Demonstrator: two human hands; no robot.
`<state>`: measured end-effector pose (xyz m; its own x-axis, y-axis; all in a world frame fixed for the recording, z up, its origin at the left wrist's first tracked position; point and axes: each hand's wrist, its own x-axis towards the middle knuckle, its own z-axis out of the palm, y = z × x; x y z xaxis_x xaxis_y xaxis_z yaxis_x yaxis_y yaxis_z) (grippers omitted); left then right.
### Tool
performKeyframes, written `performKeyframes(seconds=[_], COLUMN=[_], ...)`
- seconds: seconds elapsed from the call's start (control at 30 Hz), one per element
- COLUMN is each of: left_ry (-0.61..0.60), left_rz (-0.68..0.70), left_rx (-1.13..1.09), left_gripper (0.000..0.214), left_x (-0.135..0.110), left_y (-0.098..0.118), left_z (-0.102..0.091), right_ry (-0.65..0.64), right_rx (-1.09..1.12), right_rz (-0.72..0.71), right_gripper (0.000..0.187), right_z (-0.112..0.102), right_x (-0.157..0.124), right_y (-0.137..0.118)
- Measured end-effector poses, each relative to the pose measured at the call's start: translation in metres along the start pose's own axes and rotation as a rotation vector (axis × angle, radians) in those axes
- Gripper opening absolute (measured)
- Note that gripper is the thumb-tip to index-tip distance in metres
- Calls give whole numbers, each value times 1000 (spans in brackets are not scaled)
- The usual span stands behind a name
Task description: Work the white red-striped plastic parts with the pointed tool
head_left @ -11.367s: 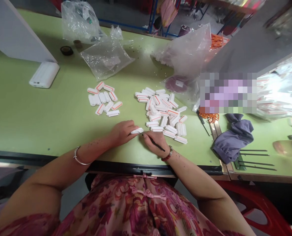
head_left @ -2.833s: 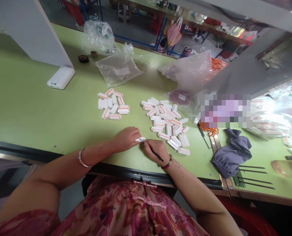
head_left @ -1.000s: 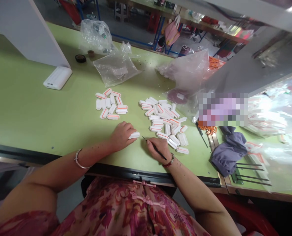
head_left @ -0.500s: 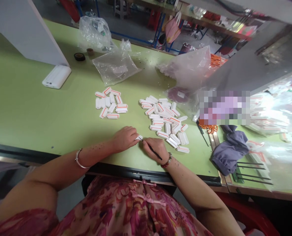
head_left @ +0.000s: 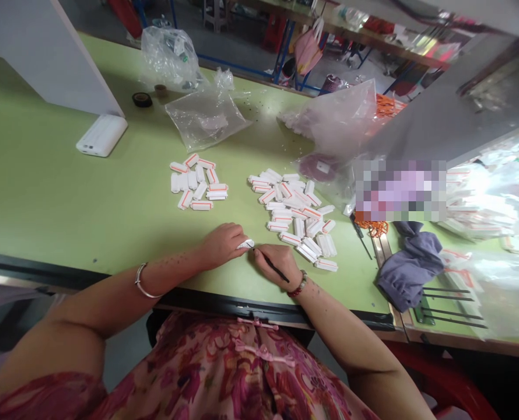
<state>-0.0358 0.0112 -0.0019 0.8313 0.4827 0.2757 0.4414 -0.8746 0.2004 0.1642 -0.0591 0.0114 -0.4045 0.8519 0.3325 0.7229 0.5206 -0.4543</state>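
Note:
My left hand (head_left: 221,246) rests on the green table (head_left: 67,204) and pinches a small white plastic piece (head_left: 245,244) at its fingertips. My right hand (head_left: 273,265) holds a thin black pointed tool (head_left: 268,263) like a pen, with its tip at the piece's right end. Two loose piles of similar white pieces with orange stripes lie beyond my hands: a smaller one (head_left: 196,182) and a larger one (head_left: 290,213), which is nearer my right hand.
Farther back stand a white power bank (head_left: 101,135), a black tape roll (head_left: 141,100), and clear plastic bags (head_left: 207,116). To the right lie a grey-purple cloth (head_left: 410,265), orange cord (head_left: 371,227), and black rods (head_left: 447,309). A blurred patch hides part of the right side.
My hands have come back together since one second ago, bringing the black tool's tip from a small gap to the white piece. The view has shifted only slightly.

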Motion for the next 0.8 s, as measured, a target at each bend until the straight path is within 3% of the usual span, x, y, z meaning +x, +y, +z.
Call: performKeyframes(seconds=[0.17,0.57,0.8], left_ry=[-1,1,-12], left_rz=[25,-75,-18], left_rx=[89,-139,23], left_gripper=[26,27,26], left_x=[1,-1,0], left_y=[2,-3,1], left_z=[-2,1,0], right_ry=[3,102,37], right_rx=[-41,-28,-62], right_rz=[27,-30,10], right_gripper=[35,36,37], right_z=[0,2,2], right_x=[2,-5,-1], right_y=[-4,2,-1])
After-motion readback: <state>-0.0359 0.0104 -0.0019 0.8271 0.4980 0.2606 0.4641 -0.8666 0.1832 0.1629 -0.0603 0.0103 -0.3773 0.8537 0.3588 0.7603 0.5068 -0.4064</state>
